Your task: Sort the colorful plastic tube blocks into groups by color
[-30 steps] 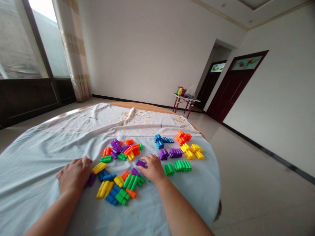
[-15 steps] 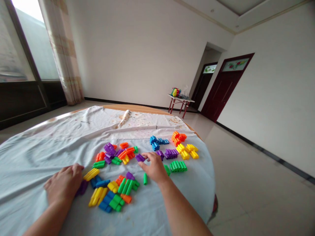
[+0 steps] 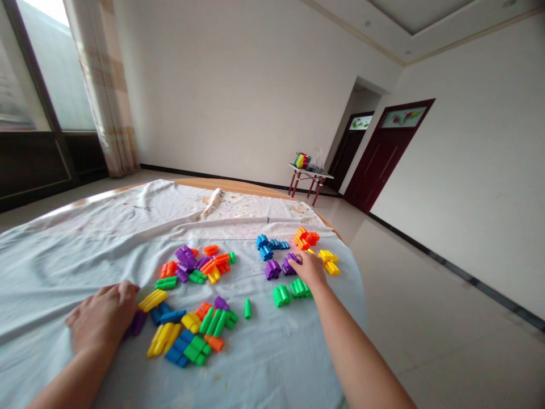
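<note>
Pale blue cloth [image 3: 51,267] covers a round wooden table [image 3: 230,184] strewn with plastic building blocks [image 3: 191,335]. At lower left, the left hand [image 3: 102,318] lies flat, fingers pressed together, just beside a purple block [image 3: 136,324]. Right of centre, the right hand [image 3: 309,270] touches another purple block [image 3: 293,264]; whether it pinches cannot be told.

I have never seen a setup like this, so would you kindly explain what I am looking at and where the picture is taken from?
There is no machine here: these are a person's own bare hands, filmed by a single camera worn on their head, looking forward and down. The left hand rests on a pale blue cloth spread over a round table, beside a yellow block. The right hand reaches across, its fingertips at a purple block; I cannot tell whether it grips it. More plastic blocks in many colours lie about the cloth in small groups.
</note>
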The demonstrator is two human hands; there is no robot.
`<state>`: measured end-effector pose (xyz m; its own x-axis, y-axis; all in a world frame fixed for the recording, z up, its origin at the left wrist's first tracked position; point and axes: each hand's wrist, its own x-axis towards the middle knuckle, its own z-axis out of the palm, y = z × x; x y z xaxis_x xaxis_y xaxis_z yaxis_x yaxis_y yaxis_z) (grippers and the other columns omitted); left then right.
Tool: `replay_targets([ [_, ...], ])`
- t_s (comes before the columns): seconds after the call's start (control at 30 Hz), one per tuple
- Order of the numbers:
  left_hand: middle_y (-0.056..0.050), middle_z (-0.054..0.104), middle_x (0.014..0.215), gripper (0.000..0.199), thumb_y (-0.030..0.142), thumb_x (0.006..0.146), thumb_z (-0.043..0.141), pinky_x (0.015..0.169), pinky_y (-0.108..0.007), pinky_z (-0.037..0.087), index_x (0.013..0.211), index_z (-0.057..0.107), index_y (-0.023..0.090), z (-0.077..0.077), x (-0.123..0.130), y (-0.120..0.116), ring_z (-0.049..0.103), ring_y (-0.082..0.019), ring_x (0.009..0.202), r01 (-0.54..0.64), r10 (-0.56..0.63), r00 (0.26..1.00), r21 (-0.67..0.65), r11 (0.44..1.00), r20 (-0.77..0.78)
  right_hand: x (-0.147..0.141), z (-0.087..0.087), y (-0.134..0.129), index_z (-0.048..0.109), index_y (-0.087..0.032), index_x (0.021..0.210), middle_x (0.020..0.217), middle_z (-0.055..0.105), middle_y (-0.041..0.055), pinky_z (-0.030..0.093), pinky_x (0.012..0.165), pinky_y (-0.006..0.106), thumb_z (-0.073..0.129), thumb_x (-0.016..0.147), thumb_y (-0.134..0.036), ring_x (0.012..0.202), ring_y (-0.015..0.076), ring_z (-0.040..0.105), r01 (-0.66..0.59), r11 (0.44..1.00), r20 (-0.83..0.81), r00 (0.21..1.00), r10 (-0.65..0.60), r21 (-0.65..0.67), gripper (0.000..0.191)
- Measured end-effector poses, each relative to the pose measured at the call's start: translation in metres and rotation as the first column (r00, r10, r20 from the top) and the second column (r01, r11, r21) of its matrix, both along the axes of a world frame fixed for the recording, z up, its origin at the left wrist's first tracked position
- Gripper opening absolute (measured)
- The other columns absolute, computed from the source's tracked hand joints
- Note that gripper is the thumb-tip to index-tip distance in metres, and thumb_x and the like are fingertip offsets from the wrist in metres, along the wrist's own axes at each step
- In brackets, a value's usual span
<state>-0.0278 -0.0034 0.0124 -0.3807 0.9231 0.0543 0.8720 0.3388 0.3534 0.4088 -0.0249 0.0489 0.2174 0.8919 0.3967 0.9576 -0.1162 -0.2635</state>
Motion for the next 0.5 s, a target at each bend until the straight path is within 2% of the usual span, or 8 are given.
replay_targets([
  [0.17,-0.015,0.057,0.125,0.062,0.043,0.084,0.010,0.089,-0.045,0.032,0.100,0.066,0.022,-0.001,0.000,-0.001,0.048,-0.034,0.112,0.004,-0.004,1.000,0.016,1.000,0.001,-0.002,-0.005,-0.001,0.068,-0.021,0.092,0.086,0.069,0.0056,0.042,0.076,0.031,0.062,0.077,-0.041,0.085,0.0214,0.061,-0.001,1.000,0.013,1.000,0.001,-0.026,0.026],
  [0.23,-0.016,0.058,0.123,0.061,0.042,0.084,0.011,0.089,-0.045,0.033,0.099,0.067,0.021,-0.001,-0.001,-0.001,0.049,-0.034,0.111,0.002,-0.002,1.000,0.034,0.999,0.011,-0.003,-0.002,-0.004,0.068,-0.020,0.092,0.087,0.069,0.0069,0.042,0.078,0.033,0.062,0.077,-0.042,0.087,0.0224,0.061,-0.001,1.000,0.005,1.000,0.001,0.023,0.028],
  [0.3,-0.015,0.058,0.122,0.060,0.041,0.084,0.013,0.089,-0.045,0.033,0.098,0.067,0.020,0.000,0.000,-0.002,0.050,-0.034,0.110,0.003,-0.004,1.000,0.045,0.999,0.017,-0.010,0.002,-0.007,0.067,-0.018,0.094,0.090,0.068,0.0084,0.042,0.081,0.034,0.060,0.079,-0.042,0.090,0.0229,0.060,-0.027,0.991,-0.021,0.999,0.030,0.128,0.029],
  [0.4,-0.014,0.059,0.121,0.057,0.041,0.085,0.015,0.090,-0.045,0.032,0.098,0.067,0.021,0.001,0.002,-0.003,0.050,-0.032,0.109,0.000,-0.001,1.000,0.051,0.999,0.023,-0.037,0.008,-0.017,0.065,-0.017,0.096,0.090,0.066,0.0081,0.043,0.081,0.033,0.056,0.083,-0.036,0.089,0.0209,0.058,-0.203,0.949,-0.100,0.967,0.232,0.242,0.025],
  [0.5,-0.015,0.059,0.121,0.058,0.041,0.085,0.015,0.090,-0.045,0.032,0.098,0.068,0.020,0.004,0.004,-0.005,0.050,-0.032,0.109,-0.007,0.005,1.000,0.054,0.999,0.030,-0.080,0.006,-0.032,0.064,-0.018,0.098,0.086,0.065,0.0055,0.045,0.079,0.030,0.056,0.084,-0.030,0.082,0.0171,0.058,-0.482,0.852,-0.199,0.832,0.518,0.204,0.020],
])
